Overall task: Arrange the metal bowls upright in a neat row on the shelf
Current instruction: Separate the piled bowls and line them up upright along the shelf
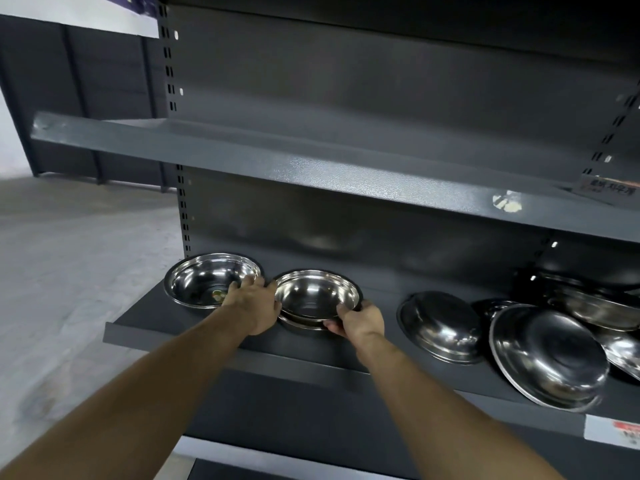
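Gripping upright bowl (pixel 317 294) by its rims: right hand (pixel 362 322) curling under near-right edge, left hand (pixel 256 306) wrapping left edge. Sitting on shelf (pixel 180 327), just beside second upright bowl (pixel 211 280). Lying overturned rightward: more bowls (pixel 547 355).

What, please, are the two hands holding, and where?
Both hands, left and right, hold the second upright metal bowl by opposite sides of its rim.

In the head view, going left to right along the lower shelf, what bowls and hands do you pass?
Upright bowl → left hand → held bowl → right hand → upside-down bowl → tilted upside-down bowl. The heap at far right overlaps too much to order.
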`<state>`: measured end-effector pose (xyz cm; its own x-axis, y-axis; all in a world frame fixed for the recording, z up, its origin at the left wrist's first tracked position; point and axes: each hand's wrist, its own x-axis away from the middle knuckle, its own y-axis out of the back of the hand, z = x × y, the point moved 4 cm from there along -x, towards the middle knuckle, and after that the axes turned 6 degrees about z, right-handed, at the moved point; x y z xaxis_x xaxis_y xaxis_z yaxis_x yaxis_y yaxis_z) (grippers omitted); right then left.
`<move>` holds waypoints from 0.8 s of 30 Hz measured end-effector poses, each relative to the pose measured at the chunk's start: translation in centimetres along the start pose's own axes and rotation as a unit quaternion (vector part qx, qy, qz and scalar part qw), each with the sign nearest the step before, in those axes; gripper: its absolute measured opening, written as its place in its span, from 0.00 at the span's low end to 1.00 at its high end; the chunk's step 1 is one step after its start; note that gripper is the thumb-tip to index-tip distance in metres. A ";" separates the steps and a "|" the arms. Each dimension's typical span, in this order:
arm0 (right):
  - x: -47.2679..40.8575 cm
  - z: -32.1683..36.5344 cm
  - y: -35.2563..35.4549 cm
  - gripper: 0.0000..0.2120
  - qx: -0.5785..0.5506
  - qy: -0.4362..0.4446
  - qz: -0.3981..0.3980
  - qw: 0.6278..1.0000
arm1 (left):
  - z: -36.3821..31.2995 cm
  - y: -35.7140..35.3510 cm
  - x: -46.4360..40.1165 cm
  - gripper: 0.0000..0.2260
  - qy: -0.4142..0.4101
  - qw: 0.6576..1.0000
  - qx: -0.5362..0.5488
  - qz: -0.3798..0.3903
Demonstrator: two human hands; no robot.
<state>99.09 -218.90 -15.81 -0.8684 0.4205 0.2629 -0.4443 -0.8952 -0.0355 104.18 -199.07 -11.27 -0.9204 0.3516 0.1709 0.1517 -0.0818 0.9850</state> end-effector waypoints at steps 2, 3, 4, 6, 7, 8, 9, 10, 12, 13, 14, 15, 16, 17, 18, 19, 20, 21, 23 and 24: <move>-0.1 -0.1 0.6 0.07 0.008 -0.007 0.005 1.000 | -1.0 0.1 -0.2 0.24 -0.009 1.000 -0.005 -0.007; -0.1 -0.1 1.0 0.05 0.007 -0.011 0.007 1.000 | -1.6 0.2 -0.3 0.24 -0.015 1.000 -0.009 -0.010; -0.2 -0.2 1.5 0.05 0.003 -0.015 0.006 1.000 | -2.2 0.2 -0.5 0.24 -0.022 1.000 -0.012 -0.010; -0.2 -0.3 2.7 0.09 -0.015 -0.016 -0.006 1.000 | -3.8 0.4 -1.0 0.25 -0.039 0.999 -0.012 -0.009; -0.3 -0.3 3.4 0.14 -0.023 -0.015 -0.014 1.000 | -4.6 0.4 -1.2 0.26 -0.048 0.999 -0.013 -0.010; -0.4 -0.4 4.3 0.20 -0.031 -0.015 -0.022 0.999 | -5.5 0.6 -1.5 0.26 -0.057 0.998 -0.016 -0.013; -0.5 -0.5 5.3 0.24 -0.039 -0.014 -0.031 0.999 | -6.4 0.7 -1.8 0.26 -0.065 0.998 -0.021 -0.015; -0.6 -0.6 6.4 0.25 -0.045 -0.013 -0.042 0.998 | -7.3 0.8 -2.0 0.26 -0.072 0.997 -0.025 -0.015; -0.7 -0.6 9.0 0.19 -0.047 -0.018 -0.069 0.996 | -9.3 0.8 -2.5 0.26 -0.088 0.996 -0.029 -0.012; -0.7 -0.6 10.4 0.14 -0.046 -0.024 -0.081 0.995 | -10.4 0.9 -2.8 0.26 -0.098 0.995 -0.028 -0.012; -0.6 -0.7 11.8 0.10 -0.047 -0.031 -0.095 0.994 | -11.5 0.8 -3.0 0.25 -0.108 0.994 -0.028 -0.013; -0.6 -0.8 13.2 0.08 -0.049 -0.039 -0.107 0.992 | -12.6 0.8 -3.2 0.25 -0.118 0.992 -0.030 -0.015; -0.5 -0.9 14.6 0.07 -0.047 -0.046 -0.119 0.991 | -13.7 0.8 -3.4 0.24 -0.128 0.991 -0.035 -0.016; -0.4 -1.0 15.9 0.06 -0.034 -0.051 -0.131 0.989 | -14.8 0.6 -3.7 0.24 -0.137 0.990 -0.041 -0.015; -0.4 -1.2 17.1 0.06 -0.018 -0.054 -0.142 0.988 | -15.9 0.5 -3.9 0.25 -0.146 0.988 -0.045 -0.012; -0.3 -1.3 18.2 0.05 -0.007 -0.055 -0.151 0.987 | -17.0 0.3 -4.2 0.25 -0.154 0.987 -0.047 -0.008; -0.3 -1.4 19.3 0.03 -0.004 -0.055 -0.159 0.986 | -18.1 0.1 -4.4 0.26 -0.160 0.986 -0.044 -0.003; -0.2 -1.5 20.2 0.02 -0.007 -0.054 -0.165 0.985 | -19.1 0.0 -4.7 0.26 -0.167 0.985 -0.041 0.000; -0.4 -1.7 22.1 0.02 -0.015 -0.052 -0.177 0.983 | -21.0 -0.3 -5.2 0.27 -0.178 0.983 -0.042 0.003; -0.5 -1.8 22.8 0.03 -0.018 -0.051 -0.179 0.982 | -21.9 -0.5 -5.4 0.27 -0.182 0.982 -0.044 0.006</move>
<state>88.97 -239.25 -18.48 -0.6291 0.6890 0.3599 -0.7267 -0.6857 0.0424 101.24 -221.37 -13.14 -0.7267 0.6586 0.1952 0.1162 -0.1622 0.9799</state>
